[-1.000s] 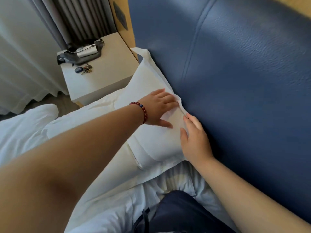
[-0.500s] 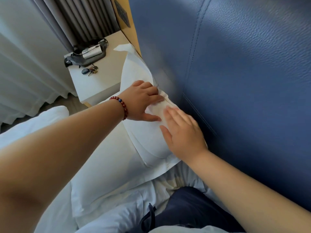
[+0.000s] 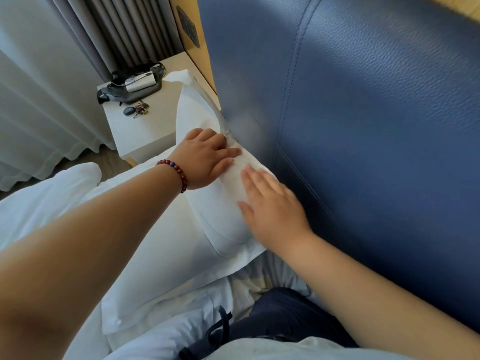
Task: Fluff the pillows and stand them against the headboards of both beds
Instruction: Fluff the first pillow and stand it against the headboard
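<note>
My L hand (image 3: 207, 157), fingers nearly straight, presses the top edge of the white rectangular fabric pillow (image 3: 181, 242). R hand (image 3: 272, 206) lies flat on the same pillow, fingers straight, slightly blurred. Pillow leans against the padded blue leather headboard (image 3: 376, 126). White bedside table (image 3: 145, 133) w/ keys (image 3: 139, 110) sits left of the headboard.

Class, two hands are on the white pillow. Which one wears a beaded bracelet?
The left hand, on the nightstand side: red beads circle its wrist. The right hand, next to the blue headboard, has a bare wrist.
</note>
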The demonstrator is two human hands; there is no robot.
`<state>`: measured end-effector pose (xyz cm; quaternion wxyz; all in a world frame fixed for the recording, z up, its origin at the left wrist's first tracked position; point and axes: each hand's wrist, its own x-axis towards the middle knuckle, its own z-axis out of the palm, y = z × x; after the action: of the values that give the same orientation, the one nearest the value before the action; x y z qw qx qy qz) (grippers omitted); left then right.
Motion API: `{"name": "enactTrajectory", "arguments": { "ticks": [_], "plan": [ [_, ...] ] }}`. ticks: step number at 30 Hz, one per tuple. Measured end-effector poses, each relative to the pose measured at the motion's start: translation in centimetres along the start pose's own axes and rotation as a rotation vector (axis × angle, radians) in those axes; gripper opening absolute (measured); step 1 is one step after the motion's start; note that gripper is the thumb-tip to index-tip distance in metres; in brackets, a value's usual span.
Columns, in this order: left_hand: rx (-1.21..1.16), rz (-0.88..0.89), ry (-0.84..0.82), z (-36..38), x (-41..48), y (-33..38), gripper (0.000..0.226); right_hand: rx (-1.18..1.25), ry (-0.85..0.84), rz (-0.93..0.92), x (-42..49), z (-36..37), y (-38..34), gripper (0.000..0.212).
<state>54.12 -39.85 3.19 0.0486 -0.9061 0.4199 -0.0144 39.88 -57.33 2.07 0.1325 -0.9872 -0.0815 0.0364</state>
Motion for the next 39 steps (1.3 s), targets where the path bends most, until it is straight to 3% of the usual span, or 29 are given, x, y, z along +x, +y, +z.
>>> {"name": "enactTrajectory", "arguments": {
  "ticks": [2, 5, 7, 9, 12, 15, 17, 19, 22, 23, 28, 31, 35, 37, 39],
  "plan": [
    [0.012, -0.021, -0.012, 0.1, -0.1, -0.1, 0.066, 0.005, -0.03, 0.163, -0.7, 0.1, 2.3, 0.059],
    [0.012, -0.041, -0.009, 0.1, 0.0, -0.1, 0.068, 0.13, 0.196, 0.288, -2.4, -0.7, 3.9, 0.047],
    [0.006, -0.051, -0.007, 0.1, 0.1, -0.1, 0.067, 0.168, 0.436, 0.17, -3.3, -1.1, 2.8, 0.045],
    [0.002, -0.045, -0.003, 0.1, 0.0, 0.0, 0.066, 0.136, 0.518, -0.049, -3.5, -0.7, 0.9, 0.047],
    [0.008, -0.037, 0.01, 0.2, -0.1, 0.2, 0.063, 0.113, 0.267, -0.143, -2.4, 0.4, -0.9, 0.049],
    [0.0, -0.067, -0.014, 0.3, -0.5, 0.1, 0.065, 0.094, 0.033, 0.028, -1.0, 1.3, 1.1, 0.059],
    [0.002, -0.073, -0.025, 0.3, -0.6, 0.2, 0.066, 0.167, -0.038, 0.182, -1.0, 1.4, 3.0, 0.067],
    [-0.002, -0.075, -0.03, 0.2, -0.6, 0.4, 0.067, 0.281, 0.052, 0.271, -1.6, 1.0, 3.7, 0.069],
    [-0.005, -0.075, -0.024, 0.2, -0.5, 0.5, 0.065, 0.188, 0.367, 0.099, -0.9, 0.5, 2.2, 0.063],
    [-0.007, -0.07, -0.019, 0.3, -0.5, 0.5, 0.064, 0.177, 0.389, 0.052, 0.2, 0.3, 1.7, 0.063],
    [-0.057, -0.037, 0.022, 0.1, -0.6, 0.1, 0.055, 0.279, -0.03, 0.172, 5.4, 1.4, 0.6, 0.087],
    [-0.046, 0.045, 0.038, 0.4, 0.1, -0.8, 0.054, 0.301, 0.023, 0.195, 5.7, 2.6, 1.1, 0.092],
    [-0.05, 0.226, -0.107, 0.5, 2.6, -2.5, 0.059, 0.317, 0.042, 0.216, 5.9, 3.4, 1.5, 0.089],
    [-0.001, 0.206, -0.13, 0.6, 4.4, -4.1, 0.057, 0.349, 0.048, 0.218, 6.1, 3.3, 1.5, 0.086],
    [0.05, 0.064, -0.121, 0.4, 6.0, -5.6, 0.054, 0.387, 0.063, 0.219, 6.5, 2.9, 1.6, 0.081]
  ]
}}
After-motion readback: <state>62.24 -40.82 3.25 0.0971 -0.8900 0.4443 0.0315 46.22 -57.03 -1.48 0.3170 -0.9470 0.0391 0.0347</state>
